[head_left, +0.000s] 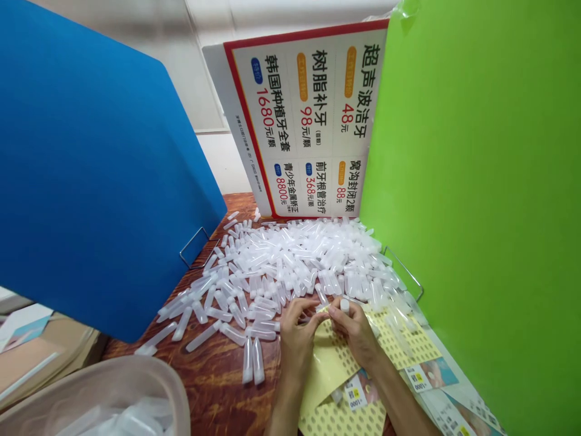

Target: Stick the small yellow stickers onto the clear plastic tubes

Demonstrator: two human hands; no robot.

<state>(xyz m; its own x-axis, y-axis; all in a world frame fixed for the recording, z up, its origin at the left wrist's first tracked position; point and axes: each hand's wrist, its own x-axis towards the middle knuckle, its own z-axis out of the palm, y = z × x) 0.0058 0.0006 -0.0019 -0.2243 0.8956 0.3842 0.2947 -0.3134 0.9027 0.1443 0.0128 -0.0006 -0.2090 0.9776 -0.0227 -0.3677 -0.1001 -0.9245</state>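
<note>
My right hand point(354, 327) is closed around a small translucent plastic tube point(344, 304), held upright near the front of the pile. My left hand point(297, 333) pinches at something tiny right next to that tube, fingertips touching those of the right hand; what it pinches is too small to name. Both hands hover over yellow sheets point(329, 363) with rows of small round dots. A large heap of identical translucent tubes point(290, 266) covers the wooden table point(213, 381) just beyond the hands.
A blue panel point(91, 169) stands at the left and a green panel point(476, 212) at the right, each on wire feet. A printed price board point(308, 121) closes the back. A pinkish basin point(113, 393) holding tubes sits front left. Printed leaflets point(431, 375) lie at the right.
</note>
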